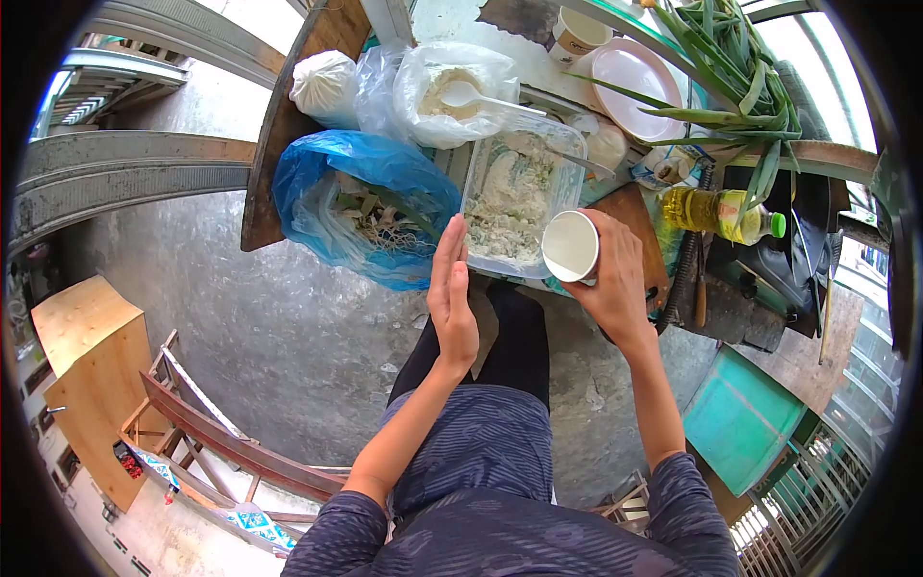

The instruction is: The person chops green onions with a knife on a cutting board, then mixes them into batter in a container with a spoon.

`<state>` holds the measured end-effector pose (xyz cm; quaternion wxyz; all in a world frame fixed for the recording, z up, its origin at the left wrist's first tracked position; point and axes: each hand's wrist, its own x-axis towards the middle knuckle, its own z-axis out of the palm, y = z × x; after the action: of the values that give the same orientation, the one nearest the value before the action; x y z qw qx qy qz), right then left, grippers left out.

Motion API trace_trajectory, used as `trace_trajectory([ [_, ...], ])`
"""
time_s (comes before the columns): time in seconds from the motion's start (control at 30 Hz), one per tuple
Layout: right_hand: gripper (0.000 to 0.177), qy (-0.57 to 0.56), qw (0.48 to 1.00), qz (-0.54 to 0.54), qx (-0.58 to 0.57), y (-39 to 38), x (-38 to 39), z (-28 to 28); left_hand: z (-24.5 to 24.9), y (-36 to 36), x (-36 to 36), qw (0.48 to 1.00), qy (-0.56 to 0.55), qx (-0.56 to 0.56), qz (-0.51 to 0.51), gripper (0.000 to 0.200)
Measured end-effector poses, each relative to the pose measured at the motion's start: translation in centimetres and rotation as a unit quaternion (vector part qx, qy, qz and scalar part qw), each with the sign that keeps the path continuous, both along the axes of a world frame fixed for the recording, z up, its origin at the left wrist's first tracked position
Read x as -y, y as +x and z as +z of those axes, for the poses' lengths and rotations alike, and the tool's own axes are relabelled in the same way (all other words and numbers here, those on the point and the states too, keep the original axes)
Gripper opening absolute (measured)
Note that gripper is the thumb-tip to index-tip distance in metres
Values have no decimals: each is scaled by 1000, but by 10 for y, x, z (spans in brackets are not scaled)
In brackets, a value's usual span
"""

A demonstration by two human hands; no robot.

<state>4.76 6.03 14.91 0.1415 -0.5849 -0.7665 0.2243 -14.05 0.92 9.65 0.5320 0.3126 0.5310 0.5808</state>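
A white paper cup (569,247) is tilted in my right hand (617,279), its open mouth facing me and its inside pale. It is held at the near right corner of a clear plastic container (470,185). Inside the container lies a floury mixture (514,202) with green bits, and a knife-like metal utensil (585,163) rests across its right side. My left hand (454,308) holds nothing; its fingers are stretched straight by the container's near left corner. Left of it, a blue plastic bag (303,183) holds roots and leafy trimmings (375,213).
Behind stand a bag of powder (437,87) with a white spoon (461,93) and a tied white bag (324,85). At right are a pink plate (639,87), green onions (750,77), an oil bottle (711,213) and a wooden board (625,216).
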Motion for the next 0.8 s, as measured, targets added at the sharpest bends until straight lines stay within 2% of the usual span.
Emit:
trace_trajectory([
  [0.5, 78, 26, 999, 25, 37, 0, 2, 14, 12, 5, -1, 1000, -11, -8, 5, 49],
  [0.6, 78, 25, 1000, 17, -2, 1, 1, 12, 16, 7, -1, 1000, -11, -13, 10, 49],
  [0.7, 80, 21, 984, -21, -176, 7, 4, -15, 16, 10, -2, 1000, -10, -15, 10, 48],
  [0.8, 80, 86, 961, -113, -236, 9, 15, -42, 11, 9, 0, 1000, -7, -13, 18, 49],
])
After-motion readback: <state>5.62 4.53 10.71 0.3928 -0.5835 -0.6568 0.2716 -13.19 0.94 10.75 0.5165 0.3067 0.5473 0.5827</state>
